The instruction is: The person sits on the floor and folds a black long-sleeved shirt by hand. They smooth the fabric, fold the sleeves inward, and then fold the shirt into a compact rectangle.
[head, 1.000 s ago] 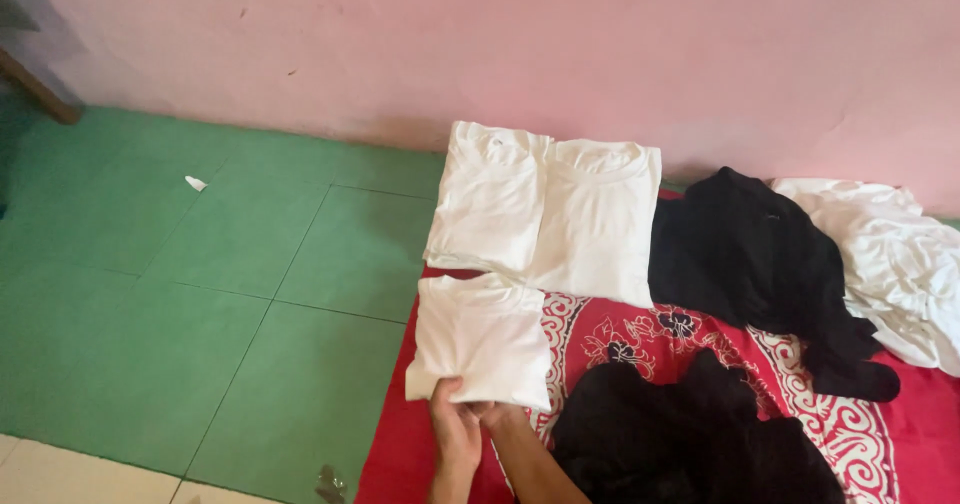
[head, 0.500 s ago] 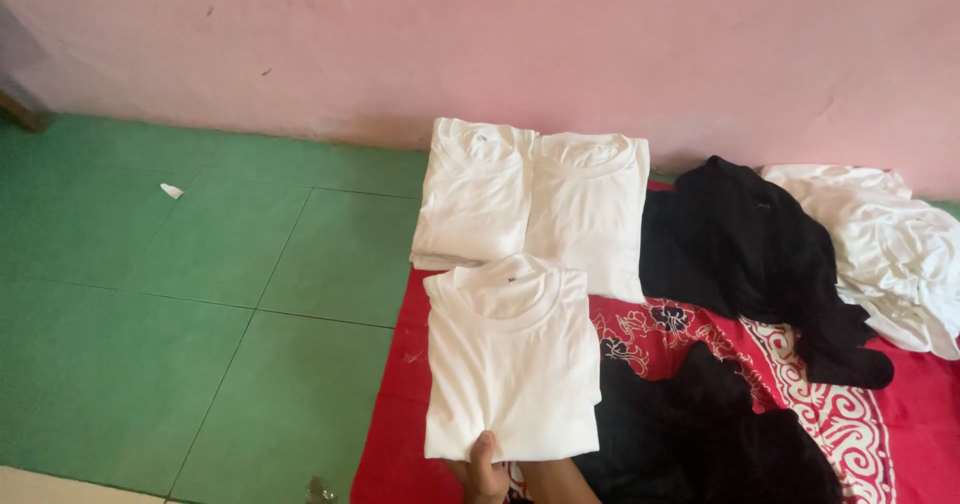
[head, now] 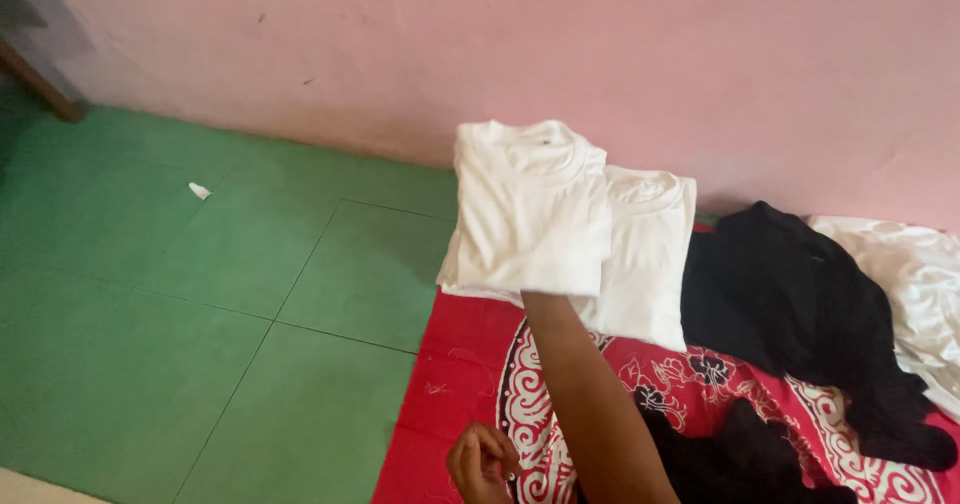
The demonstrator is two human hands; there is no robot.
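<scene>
Pink wall (head: pixel 600 44) ran across the back, with green tiled floor (head: pixel 200 304) spreading from nine to seven o'clock. Red patterned cloth (head: pixel 470 374) covered the floor from six to four o'clock. On it at three o'clock lay a black garment (head: pixel 790 294), with crumpled white cloth (head: pixel 910 274) beyond it and another dark heap (head: pixel 740 464) at five o'clock. At centre, a folded white shirt (head: pixel 530 204) was held up over a second shirt (head: pixel 650 254), which lay flat just behind it. The right hand was hidden under the raised shirt, so I could not tell its grip. The left hand (head: pixel 482 461), at six o'clock, was loosely curled and empty. A white scrap (head: pixel 200 191) lay at ten o'clock.
</scene>
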